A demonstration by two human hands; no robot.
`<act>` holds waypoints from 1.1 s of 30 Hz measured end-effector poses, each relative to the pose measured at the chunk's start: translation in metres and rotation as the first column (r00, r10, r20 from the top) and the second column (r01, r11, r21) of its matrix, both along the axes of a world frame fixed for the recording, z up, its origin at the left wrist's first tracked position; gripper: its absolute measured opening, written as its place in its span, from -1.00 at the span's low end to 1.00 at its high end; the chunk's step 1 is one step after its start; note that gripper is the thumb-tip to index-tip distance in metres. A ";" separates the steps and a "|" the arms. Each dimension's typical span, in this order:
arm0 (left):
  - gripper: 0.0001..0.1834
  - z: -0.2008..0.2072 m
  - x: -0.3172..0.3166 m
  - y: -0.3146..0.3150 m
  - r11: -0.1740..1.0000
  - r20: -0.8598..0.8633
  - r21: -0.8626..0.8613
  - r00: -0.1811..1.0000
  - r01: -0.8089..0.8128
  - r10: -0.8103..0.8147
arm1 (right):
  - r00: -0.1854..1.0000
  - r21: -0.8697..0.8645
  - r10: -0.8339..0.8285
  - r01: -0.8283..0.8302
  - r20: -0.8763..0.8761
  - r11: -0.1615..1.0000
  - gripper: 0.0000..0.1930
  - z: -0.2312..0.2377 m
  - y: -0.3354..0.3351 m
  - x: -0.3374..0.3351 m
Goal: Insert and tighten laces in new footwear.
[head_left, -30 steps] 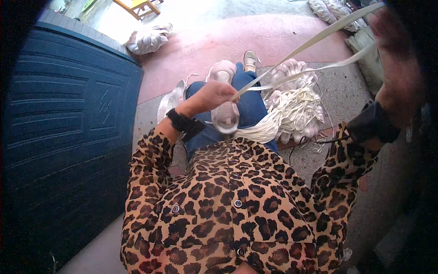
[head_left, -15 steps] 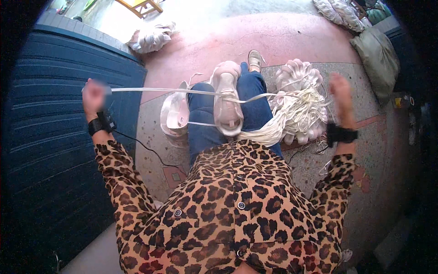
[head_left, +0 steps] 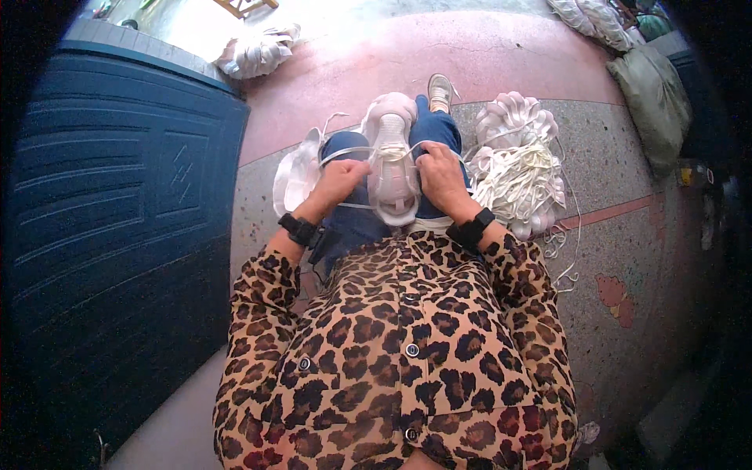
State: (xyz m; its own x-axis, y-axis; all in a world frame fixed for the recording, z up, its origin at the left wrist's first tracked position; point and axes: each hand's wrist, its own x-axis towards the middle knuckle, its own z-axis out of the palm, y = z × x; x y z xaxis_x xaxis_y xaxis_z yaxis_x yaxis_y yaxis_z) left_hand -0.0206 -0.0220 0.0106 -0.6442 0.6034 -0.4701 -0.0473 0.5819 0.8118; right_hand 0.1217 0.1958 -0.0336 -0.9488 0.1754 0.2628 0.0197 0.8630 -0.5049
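A white and pale pink sneaker (head_left: 394,176) rests between my thighs, toe pointing away, with white laces across its upper. My left hand (head_left: 342,180) is closed at its left side; a white shoelace (head_left: 348,150) loops out from the upper and runs down to that hand. On the other side, my right hand (head_left: 442,174) pinches a lace beside the eyelets, thumb and forefinger together. Another white shoe (head_left: 294,178) stands left of my leg, partly hidden by it. A lower strand of lace crosses my left thigh toward the sneaker.
Right of my legs lies a tangled heap of white laces (head_left: 513,184) on several pale pink shoes (head_left: 513,117). A blue panelled door (head_left: 117,157) flanks my left. Farther off are a white bundle (head_left: 258,53) and a grey-green sack (head_left: 648,110).
Both hands have come in from wide apart to the sneaker's sides. The lace that stretched taut to my left hand now hangs in a slack loop.
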 end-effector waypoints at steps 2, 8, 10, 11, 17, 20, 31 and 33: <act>-0.59 -0.008 0.004 -0.003 0.998 -0.150 0.016 0.987 0.066 -0.063 | 0.999 0.044 -0.023 0.022 0.025 0.999 -0.88 0.000 -0.004 -0.002; -0.61 -0.018 0.008 -0.003 0.999 -0.130 -0.051 0.991 -0.015 0.008 | 0.999 0.184 -0.017 0.008 0.047 0.983 -0.83 -0.005 -0.010 -0.012; -0.62 -0.026 0.010 -0.008 0.998 -0.201 -0.041 0.979 -0.041 0.032 | 0.998 0.316 0.070 -0.065 -0.004 0.947 -0.82 -0.003 -0.013 -0.017; -0.62 -0.030 0.012 -0.009 0.998 -0.234 -0.047 0.971 -0.052 0.040 | 0.994 0.378 0.109 -0.098 -0.009 0.920 -0.82 -0.002 -0.016 -0.018; -0.65 -0.018 0.014 -0.002 0.995 -0.356 -0.097 0.935 -0.025 -0.011 | 0.990 0.450 0.125 -0.140 0.064 0.882 -0.81 0.008 -0.016 -0.019; -0.67 -0.021 0.011 -0.003 0.996 -0.414 -0.085 0.909 0.014 -0.048 | 0.994 0.372 0.076 -0.040 -0.083 0.927 -0.86 0.007 -0.017 -0.020; -0.76 -0.007 0.015 0.030 0.885 -0.758 -0.448 0.470 0.127 -0.451 | 1.000 0.333 0.014 -0.007 -0.020 0.943 -0.82 0.010 -0.011 -0.015; -0.69 0.003 0.019 0.025 0.919 -0.819 -0.394 0.441 0.034 -0.367 | 1.000 0.310 -0.002 -0.004 0.018 0.951 -0.76 0.014 -0.014 -0.009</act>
State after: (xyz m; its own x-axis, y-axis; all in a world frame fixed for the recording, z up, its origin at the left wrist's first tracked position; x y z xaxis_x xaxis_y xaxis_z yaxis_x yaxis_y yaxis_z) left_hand -0.0014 0.0029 0.0139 -0.6855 0.7220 0.0938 0.7267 0.6706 0.1488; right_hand 0.1124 0.1820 -0.0196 -0.9540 0.0870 0.2870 0.0252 0.9769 -0.2122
